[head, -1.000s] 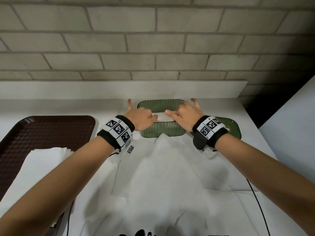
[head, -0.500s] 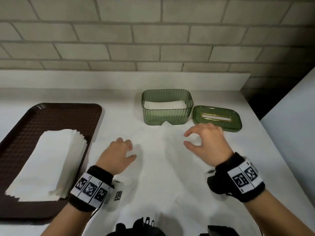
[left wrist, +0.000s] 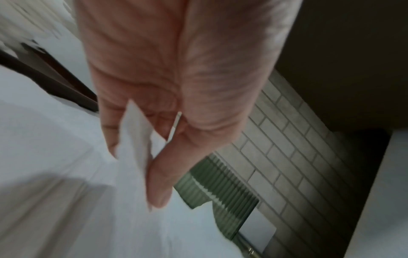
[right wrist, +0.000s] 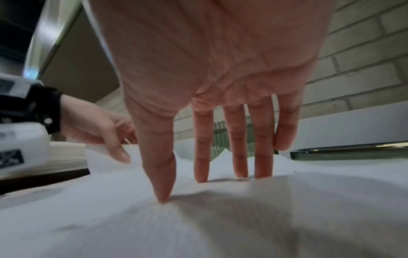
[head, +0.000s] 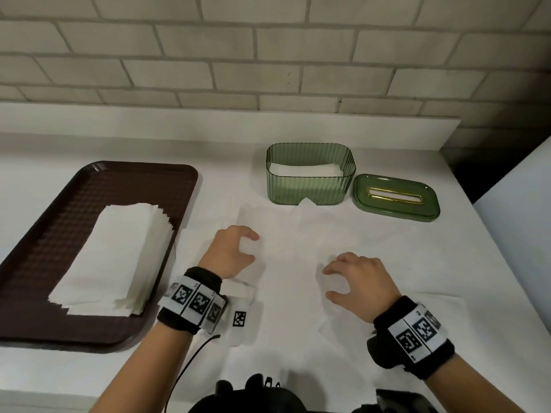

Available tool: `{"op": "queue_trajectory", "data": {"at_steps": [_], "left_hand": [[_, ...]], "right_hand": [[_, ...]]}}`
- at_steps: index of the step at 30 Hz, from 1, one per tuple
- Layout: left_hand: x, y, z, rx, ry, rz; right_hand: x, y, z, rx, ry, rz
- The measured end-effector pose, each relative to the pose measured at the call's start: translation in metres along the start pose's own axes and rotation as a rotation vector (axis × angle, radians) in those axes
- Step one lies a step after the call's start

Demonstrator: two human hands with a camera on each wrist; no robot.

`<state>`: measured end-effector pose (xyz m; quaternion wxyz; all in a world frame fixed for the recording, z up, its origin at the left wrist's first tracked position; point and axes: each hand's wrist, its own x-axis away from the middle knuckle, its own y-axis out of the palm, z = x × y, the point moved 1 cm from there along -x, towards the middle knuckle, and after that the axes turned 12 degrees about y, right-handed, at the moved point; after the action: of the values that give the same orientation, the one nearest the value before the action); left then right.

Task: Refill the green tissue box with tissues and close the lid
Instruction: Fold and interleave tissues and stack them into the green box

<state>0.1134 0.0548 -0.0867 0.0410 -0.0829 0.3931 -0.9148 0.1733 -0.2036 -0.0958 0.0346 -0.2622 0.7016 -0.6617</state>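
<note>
Withdrawn from the tissue box (head: 310, 180), left hand (head: 231, 253) pinches tissue (head: 286, 242), right hand (head: 359, 283) presses it flat-fingered

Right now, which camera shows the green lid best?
The head view: the green lid lies whole beside the tissue box, gold slot up. The right wrist view shows only its edge; the left wrist view shows just the box.

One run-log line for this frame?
left hand: pinches tissue | right hand: fingertips on tissue | green box: open | lid: beside box
</note>
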Motion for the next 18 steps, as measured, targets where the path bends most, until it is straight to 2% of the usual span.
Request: {"op": "queue_trajectory", "data": {"at_steps": [3,7,12,15,18], "left_hand": [[0.006,-0.014,0.006,0.069,0.093,0.052],[0.025,-0.032,0.02,0.162,0.244,0.191],[0.042,-0.043,0.038,0.596,0.349,0.321],[0.044,-0.039,0.044,0.791,0.385,0.371],[0.041,-0.03,0.046,0.905,0.344,0.392]], "right_hand": [[0.0,0.004,0.004,-0.044,-0.008,0.02],[-0.002,0.002,0.007,-0.131,-0.018,0.0],[-0.005,-0.029,-0.012,-0.752,-0.038,0.056],[-0.01,-0.043,-0.036,-1.022,-0.102,-0.076],[-0.016,-0.047,-0.055,-1.244,-0.137,-0.173]]}}
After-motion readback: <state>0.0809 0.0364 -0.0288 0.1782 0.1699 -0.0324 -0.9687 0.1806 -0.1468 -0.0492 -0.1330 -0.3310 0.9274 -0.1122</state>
